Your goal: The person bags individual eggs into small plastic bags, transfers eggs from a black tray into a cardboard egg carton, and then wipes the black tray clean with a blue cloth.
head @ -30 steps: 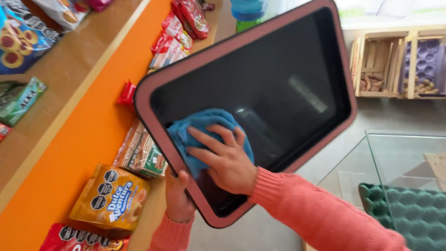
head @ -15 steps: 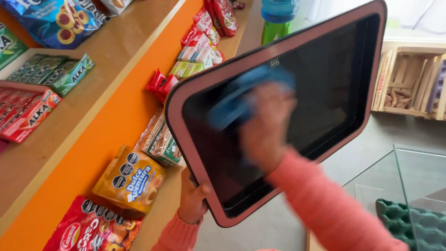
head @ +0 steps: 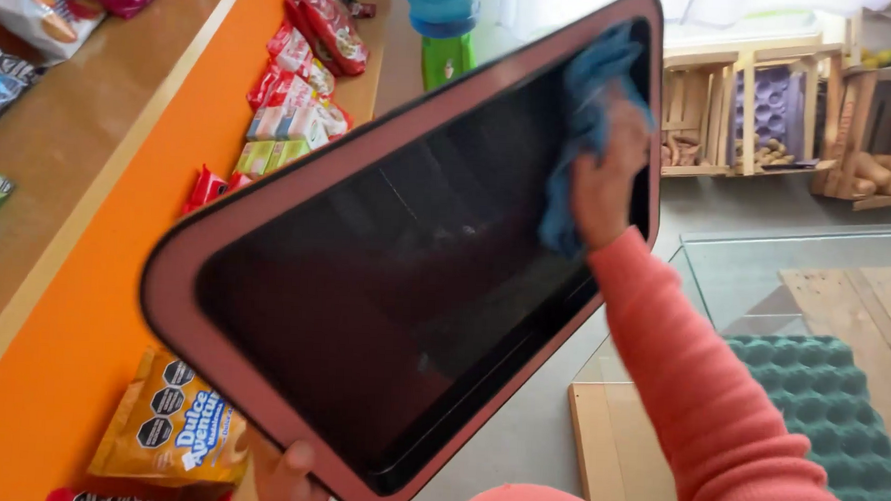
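I hold a large dark tray with a pink rim (head: 405, 269) tilted in front of me. My left hand (head: 280, 477) grips its lower edge from below, with only the fingers showing. My right hand (head: 609, 178), in a coral sleeve, presses a blue cloth (head: 587, 116) against the tray's upper right corner. The tray's dark inner face is toward me and hides much of the shelf behind it.
An orange shelf front (head: 104, 266) runs along the left with snack packets, red wrappers (head: 320, 20) and a yellow-brown bag (head: 173, 419). Wooden crates (head: 772, 114) stand at the back right. A glass counter (head: 805, 266) covers green egg trays (head: 820, 397).
My right hand has swept the blue cloth from the tray's lower middle up to its upper right corner. The tray looms larger and closer.
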